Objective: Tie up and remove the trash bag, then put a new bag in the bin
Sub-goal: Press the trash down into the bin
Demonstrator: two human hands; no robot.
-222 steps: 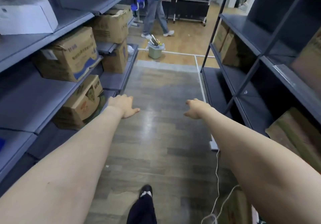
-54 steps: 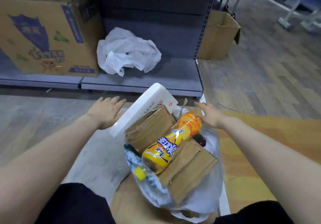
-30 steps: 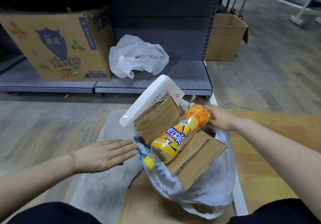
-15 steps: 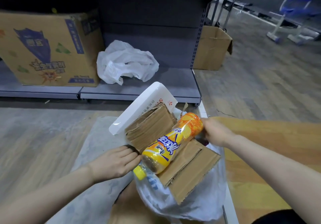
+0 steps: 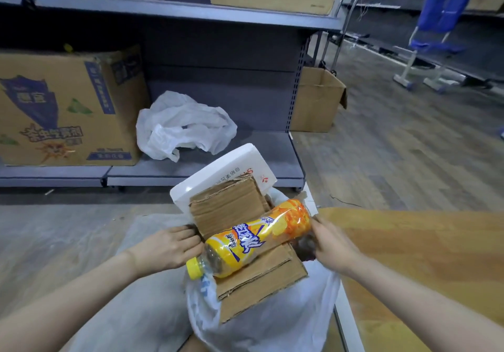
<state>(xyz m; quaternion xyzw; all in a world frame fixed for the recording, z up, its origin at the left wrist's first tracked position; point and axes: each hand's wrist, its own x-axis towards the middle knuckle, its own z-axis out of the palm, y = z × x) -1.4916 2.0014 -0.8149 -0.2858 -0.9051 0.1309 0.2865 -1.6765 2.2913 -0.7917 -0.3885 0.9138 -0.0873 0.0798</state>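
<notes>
Cardboard (image 5: 259, 283) and bottle (image 5: 253, 242) heaped between left hand (image 5: 169, 248) and right hand (image 5: 332, 245), curled fingertips hidden at bag (image 5: 272, 324) rim, grip unclear — could spill when gathered.

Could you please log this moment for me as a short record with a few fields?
setting: floor beside low grey shelf
trash bag: white, open, overfilled
on top: orange drink bottle lying across cardboard pieces
also inside: white box, sticking up
left hand: at the bag's left edge, fingers curled beside cardboard
right hand: at the bag's right edge by bottle's base
spare bag: crumpled on shelf
tied: not yet
</notes>
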